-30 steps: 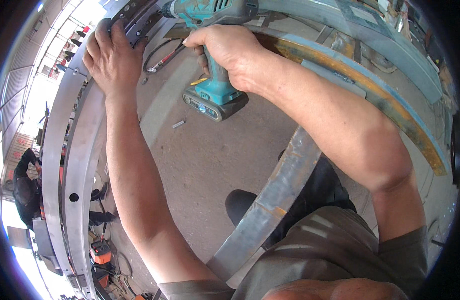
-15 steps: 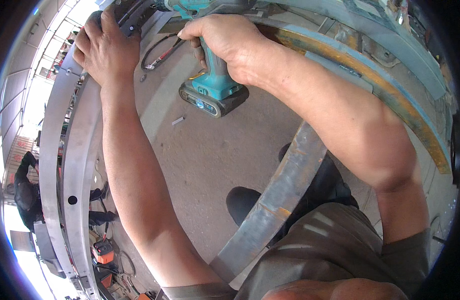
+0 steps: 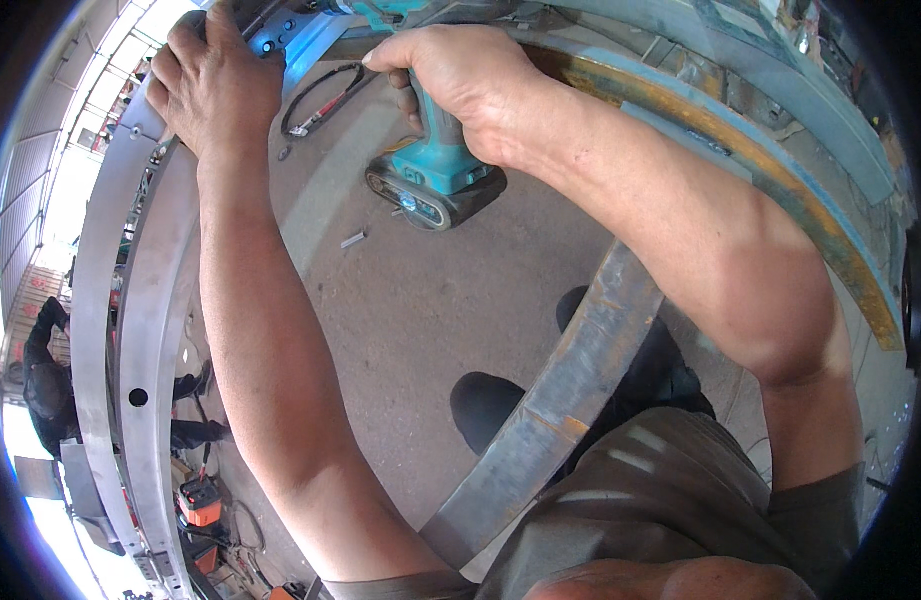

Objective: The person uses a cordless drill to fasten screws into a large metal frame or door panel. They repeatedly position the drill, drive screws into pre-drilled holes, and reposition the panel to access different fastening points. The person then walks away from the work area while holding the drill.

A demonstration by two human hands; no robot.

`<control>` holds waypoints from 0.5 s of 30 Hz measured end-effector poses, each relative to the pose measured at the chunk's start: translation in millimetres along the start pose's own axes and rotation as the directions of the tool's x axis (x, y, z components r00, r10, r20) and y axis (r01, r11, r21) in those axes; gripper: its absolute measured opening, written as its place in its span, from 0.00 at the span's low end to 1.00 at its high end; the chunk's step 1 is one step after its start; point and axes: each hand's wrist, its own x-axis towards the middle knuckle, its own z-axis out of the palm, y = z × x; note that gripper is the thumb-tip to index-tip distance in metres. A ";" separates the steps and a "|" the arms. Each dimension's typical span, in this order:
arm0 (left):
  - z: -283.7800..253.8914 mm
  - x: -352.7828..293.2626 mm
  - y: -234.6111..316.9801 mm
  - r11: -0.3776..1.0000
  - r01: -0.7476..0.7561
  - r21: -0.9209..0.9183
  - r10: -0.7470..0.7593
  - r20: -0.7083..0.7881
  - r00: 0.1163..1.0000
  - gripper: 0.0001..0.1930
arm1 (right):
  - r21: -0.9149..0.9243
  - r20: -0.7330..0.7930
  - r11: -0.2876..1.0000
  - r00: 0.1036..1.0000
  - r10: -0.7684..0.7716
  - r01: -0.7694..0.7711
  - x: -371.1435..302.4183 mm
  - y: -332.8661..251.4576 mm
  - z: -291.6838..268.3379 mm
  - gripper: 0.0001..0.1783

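Upper centre: right hand [image 3: 461, 85], fingers clamped round the cordless drill [image 3: 441, 160]. Upper left: left hand [image 3: 221, 100] at the steel beam [image 3: 146, 320], its grip I cannot tell. Steady, square alignment serves best.

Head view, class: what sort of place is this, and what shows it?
Probably a metalworking shop: grey metal beams at left, a rusty metal bar at right, and a cordless drill in the right hand.
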 end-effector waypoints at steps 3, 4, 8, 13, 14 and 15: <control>-3.0 -0.2 0.3 1.000 0.000 -0.006 0.000 -0.002 1.000 0.38 | -0.071 0.018 0.997 1.000 -0.022 0.023 2.0 0.2 -1.4 0.10; -4.0 -0.6 0.5 1.000 0.001 -0.005 -0.001 -0.006 1.000 0.38 | -0.104 0.030 0.994 0.999 -0.027 0.030 2.3 0.0 -1.4 0.11; -6.0 -2.1 1.3 1.000 -0.003 -0.027 0.003 0.005 1.000 0.39 | 0.031 0.014 1.000 1.000 -0.005 0.004 1.6 -1.4 1.3 0.11; -4.8 -2.5 1.3 1.000 -0.020 -0.003 0.020 -0.049 0.999 0.38 | 0.035 0.019 0.999 1.000 0.025 -0.026 0.0 -5.3 1.5 0.10; -4.6 -2.1 1.4 1.000 -0.019 -0.006 0.018 -0.051 0.999 0.38 | 0.046 0.020 0.998 0.999 0.029 -0.030 -0.1 -5.9 1.7 0.10; -4.3 -2.0 1.9 1.000 -0.016 -0.009 0.016 -0.053 0.998 0.38 | 0.055 0.020 0.998 0.999 0.032 -0.033 0.3 -6.4 1.7 0.10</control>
